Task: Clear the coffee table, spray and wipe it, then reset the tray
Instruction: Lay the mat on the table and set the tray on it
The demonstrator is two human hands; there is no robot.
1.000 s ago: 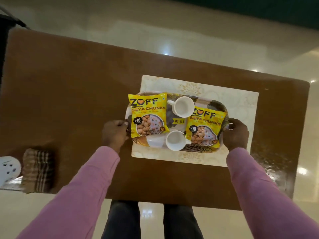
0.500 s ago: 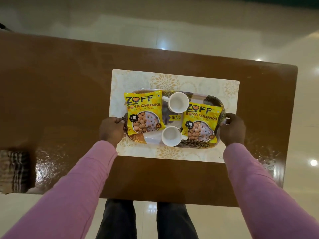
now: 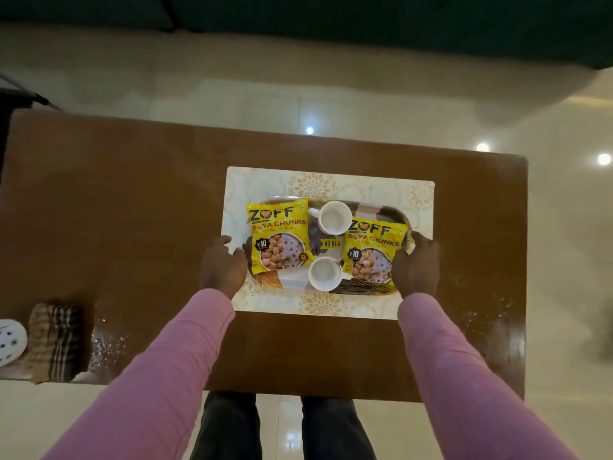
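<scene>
Closest in, dark trousers stand at the near edge of the brown coffee table, and two pink sleeves reach forward over it; the left hand sits curled at the tray's left end, thumb tip touching the rim, though I cannot tell whether its fingers have any hold; the right hand has its fingers curled over the right rim, gripping it; the tray lies flat on a cream floral placemat right of the table's middle; it holds two yellow Zoff soya chunks packets, left and right, with a white cup between them near and another farther; at the table's near-left corner lie a folded striped cloth and, just beside it, a white round object with dark dots; beyond, glossy pale floor tiles.
</scene>
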